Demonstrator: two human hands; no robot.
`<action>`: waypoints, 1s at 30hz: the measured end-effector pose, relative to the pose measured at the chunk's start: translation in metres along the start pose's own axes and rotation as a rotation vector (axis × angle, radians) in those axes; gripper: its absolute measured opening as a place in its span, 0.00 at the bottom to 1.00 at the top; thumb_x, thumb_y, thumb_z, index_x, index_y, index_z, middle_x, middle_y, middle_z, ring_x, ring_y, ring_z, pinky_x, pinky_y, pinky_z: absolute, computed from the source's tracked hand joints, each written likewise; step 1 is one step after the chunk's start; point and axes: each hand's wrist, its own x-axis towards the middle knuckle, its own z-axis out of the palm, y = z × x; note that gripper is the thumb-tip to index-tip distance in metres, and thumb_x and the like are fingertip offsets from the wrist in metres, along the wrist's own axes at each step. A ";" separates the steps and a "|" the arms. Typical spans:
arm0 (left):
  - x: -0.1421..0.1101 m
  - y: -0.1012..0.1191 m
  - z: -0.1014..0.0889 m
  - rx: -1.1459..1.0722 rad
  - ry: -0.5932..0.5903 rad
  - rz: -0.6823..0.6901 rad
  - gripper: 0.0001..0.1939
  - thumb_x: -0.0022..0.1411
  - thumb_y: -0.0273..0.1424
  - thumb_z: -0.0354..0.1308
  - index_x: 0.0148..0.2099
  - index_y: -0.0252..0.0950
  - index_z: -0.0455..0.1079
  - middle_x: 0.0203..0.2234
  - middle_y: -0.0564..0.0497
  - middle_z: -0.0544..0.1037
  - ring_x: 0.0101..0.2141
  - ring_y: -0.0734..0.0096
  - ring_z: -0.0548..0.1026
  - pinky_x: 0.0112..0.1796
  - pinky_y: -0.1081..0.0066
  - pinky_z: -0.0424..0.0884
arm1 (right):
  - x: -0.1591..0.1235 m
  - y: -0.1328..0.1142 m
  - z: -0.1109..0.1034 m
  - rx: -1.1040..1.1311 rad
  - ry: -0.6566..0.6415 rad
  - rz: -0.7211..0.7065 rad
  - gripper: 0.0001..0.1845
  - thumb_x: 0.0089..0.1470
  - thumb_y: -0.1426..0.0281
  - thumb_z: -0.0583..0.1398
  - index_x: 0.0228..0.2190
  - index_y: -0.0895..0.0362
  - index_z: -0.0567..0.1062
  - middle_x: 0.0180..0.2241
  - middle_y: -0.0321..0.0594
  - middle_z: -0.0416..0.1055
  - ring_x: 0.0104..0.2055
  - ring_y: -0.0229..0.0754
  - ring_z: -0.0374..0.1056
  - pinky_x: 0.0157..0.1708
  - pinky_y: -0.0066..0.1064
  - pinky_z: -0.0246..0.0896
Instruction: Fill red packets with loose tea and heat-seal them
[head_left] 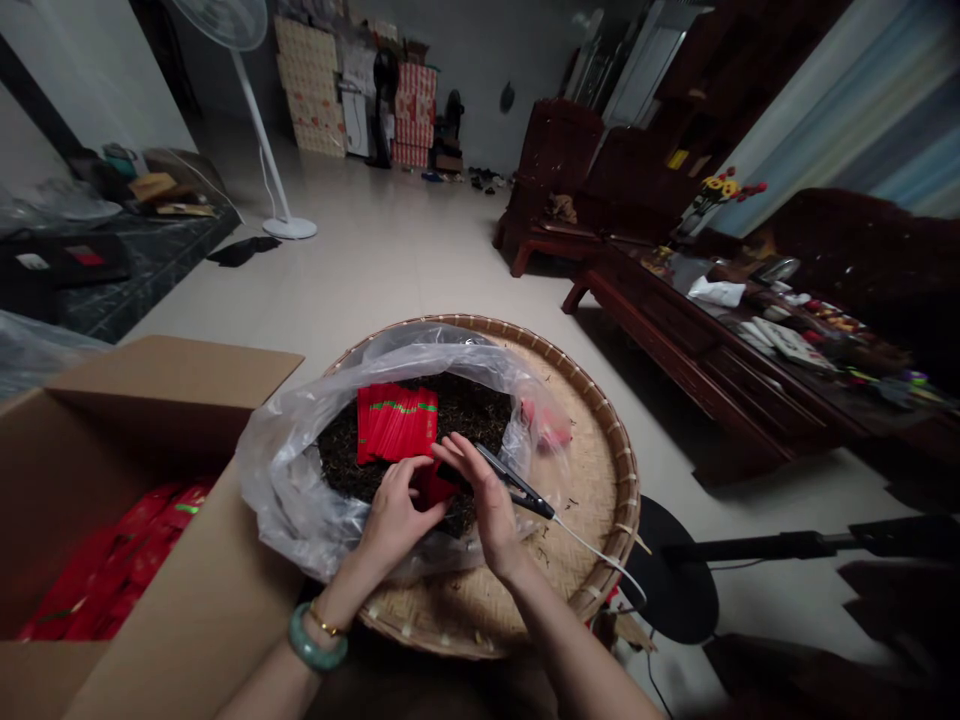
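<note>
My left hand (401, 508), with a green bangle at its wrist, has its thumb and fingers around a small red packet (433, 487). Just right of the packet is my right hand (486, 495), its fingers stretched out and its palm turned toward the packet. Whether loose leaves lie in that palm is hidden. A black corded clamp resembling a hair straightener (525, 490) lies beside and partly behind the right hand. Dark dried tea leaves (472, 405) fill an open clear plastic bag (281, 450). On the leaves rests a fanned stack of red packets (397, 423).
The bag sits on a round woven bamboo tray (600, 430), with a pinkish-red item (551, 425) at its right. To the left, an open cardboard box (180, 370) holds many red packets (120, 560). A black round stand base (667, 570) and a wooden table (675, 330) are at right.
</note>
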 end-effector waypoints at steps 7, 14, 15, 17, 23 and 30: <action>-0.004 -0.001 0.000 -0.005 -0.007 0.014 0.21 0.51 0.33 0.63 0.48 0.37 0.64 0.44 0.46 0.70 0.43 0.62 0.71 0.35 0.66 0.75 | 0.000 -0.003 -0.003 0.054 0.133 0.149 0.29 0.58 0.49 0.50 0.55 0.50 0.65 0.54 0.42 0.67 0.58 0.45 0.61 0.61 0.45 0.48; -0.004 0.001 -0.004 0.008 -0.037 0.046 0.21 0.52 0.32 0.62 0.48 0.38 0.64 0.44 0.47 0.71 0.44 0.62 0.71 0.36 0.67 0.75 | 0.008 -0.005 -0.007 -0.134 0.182 0.081 0.22 0.59 0.57 0.53 0.52 0.52 0.68 0.51 0.43 0.69 0.54 0.46 0.64 0.56 0.43 0.55; -0.004 0.002 -0.005 0.017 -0.037 0.058 0.21 0.52 0.32 0.62 0.49 0.38 0.64 0.44 0.46 0.71 0.44 0.62 0.71 0.37 0.67 0.74 | 0.010 -0.005 -0.008 -0.186 0.134 0.087 0.21 0.58 0.59 0.55 0.51 0.51 0.69 0.51 0.42 0.69 0.54 0.46 0.64 0.55 0.42 0.56; -0.005 0.002 -0.007 0.044 -0.028 0.098 0.20 0.53 0.32 0.62 0.49 0.38 0.64 0.43 0.46 0.71 0.44 0.62 0.70 0.40 0.65 0.74 | 0.013 -0.006 -0.011 -0.271 0.034 0.093 0.18 0.58 0.63 0.56 0.49 0.51 0.72 0.49 0.42 0.71 0.51 0.45 0.66 0.53 0.41 0.58; -0.011 0.002 -0.013 0.083 0.032 0.249 0.19 0.56 0.29 0.59 0.50 0.38 0.61 0.46 0.46 0.70 0.47 0.62 0.69 0.45 0.63 0.70 | 0.005 -0.014 -0.016 -0.329 0.066 0.051 0.15 0.59 0.66 0.54 0.46 0.53 0.73 0.40 0.42 0.74 0.43 0.44 0.70 0.44 0.38 0.64; -0.014 -0.003 -0.011 0.155 -0.012 0.229 0.24 0.53 0.27 0.60 0.53 0.38 0.61 0.45 0.45 0.70 0.46 0.60 0.69 0.47 0.60 0.70 | -0.011 -0.010 -0.017 -0.775 -0.202 -0.167 0.10 0.54 0.66 0.59 0.39 0.52 0.76 0.41 0.47 0.71 0.42 0.47 0.65 0.39 0.40 0.63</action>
